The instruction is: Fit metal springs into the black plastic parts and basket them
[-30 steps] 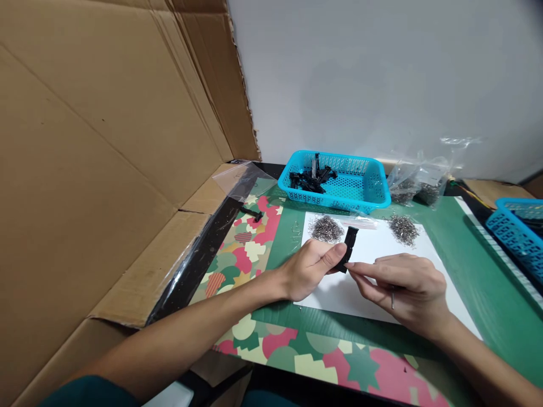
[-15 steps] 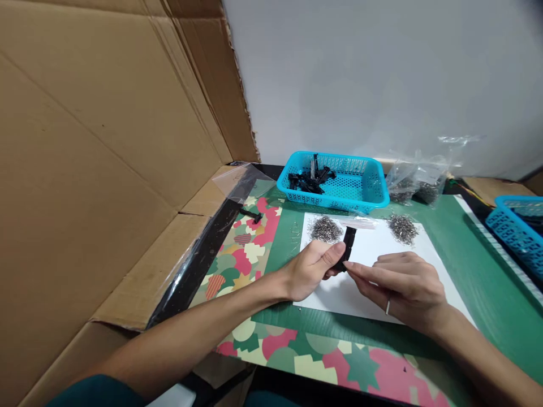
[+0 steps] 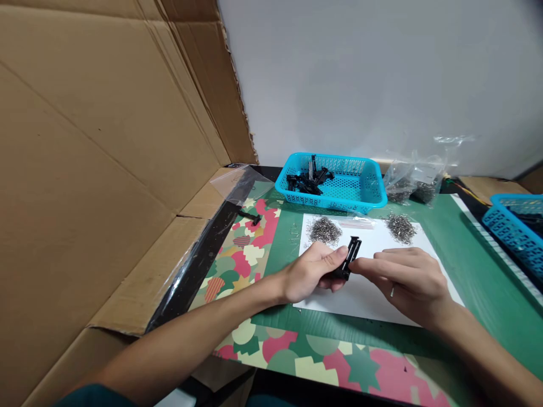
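Note:
A long black plastic part [image 3: 353,252] is gripped between the thumb and fingers of my left hand [image 3: 311,271], tilted over a white sheet [image 3: 365,305]. My right hand [image 3: 409,280], with a ring on one finger, has its index fingertip at the part's right side; its fingers are curled together, and anything between the tips is too small to make out. Behind my hands, a pile of small metal pieces [image 3: 324,230] lies on the sheet's left and another pile [image 3: 401,228] on its right. A small clear bag [image 3: 357,224] rests between them.
A blue basket [image 3: 331,203] with black parts stands at the back. Clear bags [image 3: 424,186] of small pieces lie right of it. Another blue basket [image 3: 515,226] is at the far right. One black part [image 3: 250,217] lies left; cardboard [image 3: 106,141] walls the left side.
The black part has turned in my left hand, so its slotted face now shows, and it sits slightly lower. My right fingertips have shifted a little along its side.

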Available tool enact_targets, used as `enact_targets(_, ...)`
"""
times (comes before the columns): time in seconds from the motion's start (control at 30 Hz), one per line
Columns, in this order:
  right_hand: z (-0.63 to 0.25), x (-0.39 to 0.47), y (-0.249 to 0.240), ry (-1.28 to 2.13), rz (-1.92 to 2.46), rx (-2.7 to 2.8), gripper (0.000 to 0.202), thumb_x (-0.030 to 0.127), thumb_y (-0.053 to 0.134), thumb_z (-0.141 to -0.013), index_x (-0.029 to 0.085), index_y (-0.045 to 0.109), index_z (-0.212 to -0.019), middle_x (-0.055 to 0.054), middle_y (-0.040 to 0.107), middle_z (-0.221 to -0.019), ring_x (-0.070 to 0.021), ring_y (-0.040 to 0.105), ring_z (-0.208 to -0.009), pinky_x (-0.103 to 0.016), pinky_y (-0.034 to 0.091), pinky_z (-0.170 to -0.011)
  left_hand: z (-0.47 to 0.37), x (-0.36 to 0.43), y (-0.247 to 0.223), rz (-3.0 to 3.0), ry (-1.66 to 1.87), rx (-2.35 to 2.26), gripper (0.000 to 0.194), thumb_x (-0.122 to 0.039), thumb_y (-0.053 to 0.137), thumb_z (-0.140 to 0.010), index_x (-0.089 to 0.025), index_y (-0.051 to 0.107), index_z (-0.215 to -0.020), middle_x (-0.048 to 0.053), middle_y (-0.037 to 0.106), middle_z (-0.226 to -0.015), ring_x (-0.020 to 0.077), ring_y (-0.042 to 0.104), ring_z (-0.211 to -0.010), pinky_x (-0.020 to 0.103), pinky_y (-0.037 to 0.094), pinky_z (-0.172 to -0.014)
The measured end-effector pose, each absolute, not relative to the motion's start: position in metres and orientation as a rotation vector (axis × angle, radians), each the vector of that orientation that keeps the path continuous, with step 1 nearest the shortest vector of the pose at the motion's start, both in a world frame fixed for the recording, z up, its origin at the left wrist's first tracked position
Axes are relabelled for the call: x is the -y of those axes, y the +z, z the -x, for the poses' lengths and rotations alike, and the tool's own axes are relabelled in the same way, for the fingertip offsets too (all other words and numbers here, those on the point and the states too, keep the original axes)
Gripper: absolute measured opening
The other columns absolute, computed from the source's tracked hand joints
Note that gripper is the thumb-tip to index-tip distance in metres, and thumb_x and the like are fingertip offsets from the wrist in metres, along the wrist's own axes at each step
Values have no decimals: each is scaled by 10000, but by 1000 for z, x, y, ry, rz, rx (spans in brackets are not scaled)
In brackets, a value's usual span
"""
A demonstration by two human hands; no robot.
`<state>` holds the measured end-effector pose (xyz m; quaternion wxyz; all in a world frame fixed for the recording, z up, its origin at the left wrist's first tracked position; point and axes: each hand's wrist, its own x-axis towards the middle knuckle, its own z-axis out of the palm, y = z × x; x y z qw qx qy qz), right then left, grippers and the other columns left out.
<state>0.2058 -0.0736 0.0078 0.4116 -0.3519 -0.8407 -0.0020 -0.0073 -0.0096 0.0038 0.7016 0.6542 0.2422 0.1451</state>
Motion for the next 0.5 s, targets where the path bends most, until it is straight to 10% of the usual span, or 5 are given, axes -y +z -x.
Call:
enact_targets(0.17, -214, 70, 6, 35, 943, 2138, 287, -14, 551, -956, 163, 767, -1024, 32, 640, -602, -99, 507, -471, -256, 353, -482, 12, 7, 10, -1835, 493, -712, 627, -568, 283, -1113, -152, 682, -867, 32, 647, -761, 144, 580, -699, 281, 450, -685)
enact_targets(0.33, -223, 65, 1, 249, 1162, 2062, 222, 85, 603, -961, 201, 789, -929, -5, 772, -744, -106, 637, -548, -211, 451, -542, 12, 6, 7, -2360, 719, -730, 359, -485, 612, -1028, -210, 657, -1255, 30, 740, -1114, 150, 653, -809, 283, 488, -740)
enact_targets(0.5, -222, 66, 5, 359, 1255, 2025, 158, 173, 641, -976, 217, 790, -944, 42, 643, -609, -83, 464, -473, -221, 355, -505, 6, 10, -1, -2472, 946, -745, 170, -310, 712, -989, -191, 709, -1110, 9, 780, -992, 120, 673, -705, 251, 505, -678)
